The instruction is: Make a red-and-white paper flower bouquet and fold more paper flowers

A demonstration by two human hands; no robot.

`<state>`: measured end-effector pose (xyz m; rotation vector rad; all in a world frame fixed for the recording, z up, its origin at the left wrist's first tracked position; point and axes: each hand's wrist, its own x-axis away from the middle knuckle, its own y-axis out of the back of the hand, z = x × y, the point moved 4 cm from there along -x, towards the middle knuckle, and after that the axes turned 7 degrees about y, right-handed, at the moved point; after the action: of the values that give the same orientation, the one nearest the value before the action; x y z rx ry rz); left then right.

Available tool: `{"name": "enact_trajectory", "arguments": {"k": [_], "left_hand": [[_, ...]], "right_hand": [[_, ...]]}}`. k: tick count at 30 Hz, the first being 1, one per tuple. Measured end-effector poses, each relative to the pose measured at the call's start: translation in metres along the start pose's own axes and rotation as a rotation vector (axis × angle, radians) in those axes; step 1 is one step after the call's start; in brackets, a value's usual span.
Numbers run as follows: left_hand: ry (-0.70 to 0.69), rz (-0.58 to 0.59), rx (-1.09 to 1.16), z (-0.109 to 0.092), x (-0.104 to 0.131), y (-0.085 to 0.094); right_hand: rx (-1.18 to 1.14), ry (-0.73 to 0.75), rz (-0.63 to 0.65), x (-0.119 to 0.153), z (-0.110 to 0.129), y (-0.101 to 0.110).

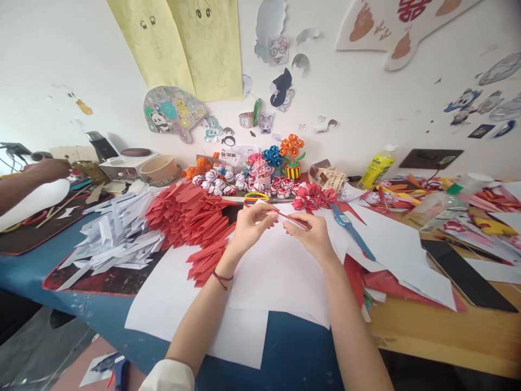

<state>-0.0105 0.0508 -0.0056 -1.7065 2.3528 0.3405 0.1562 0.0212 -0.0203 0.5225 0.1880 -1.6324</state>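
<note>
My left hand (253,227) and my right hand (310,232) pinch a narrow folded red paper strip (293,219) from its two ends. White edging shows along the strip, which slants down to the right. Beneath both hands lie white paper sheets (280,277). To the left of my left hand is a heap of folded red paper strips (191,217), and beyond it a heap of folded white paper strips (122,233). A blue watch (353,232) rests on paper to the right of my right hand.
Red-and-white paper balls (280,187) and small flower pots (292,170) stand along the wall. At right are a yellow bottle (376,168), a clear bottle (443,209) and a black phone (468,274). Another person's hand (51,170) is at far left; blue-handled scissors (119,372) lie lower left.
</note>
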Motion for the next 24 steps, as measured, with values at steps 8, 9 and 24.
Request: {"name": "enact_trajectory", "arguments": {"k": [8, 9, 24], "left_hand": [[0.028, 0.018, 0.044, 0.002, 0.001, 0.0], [0.031, 0.021, 0.051, 0.002, 0.001, 0.0], [0.029, -0.125, 0.047, 0.004, -0.003, 0.006]], "right_hand": [[0.053, 0.084, 0.04, 0.0, 0.001, 0.003], [0.059, 0.094, 0.044, 0.0, 0.001, 0.003], [0.263, 0.333, -0.122, 0.001, 0.016, 0.009]]}}
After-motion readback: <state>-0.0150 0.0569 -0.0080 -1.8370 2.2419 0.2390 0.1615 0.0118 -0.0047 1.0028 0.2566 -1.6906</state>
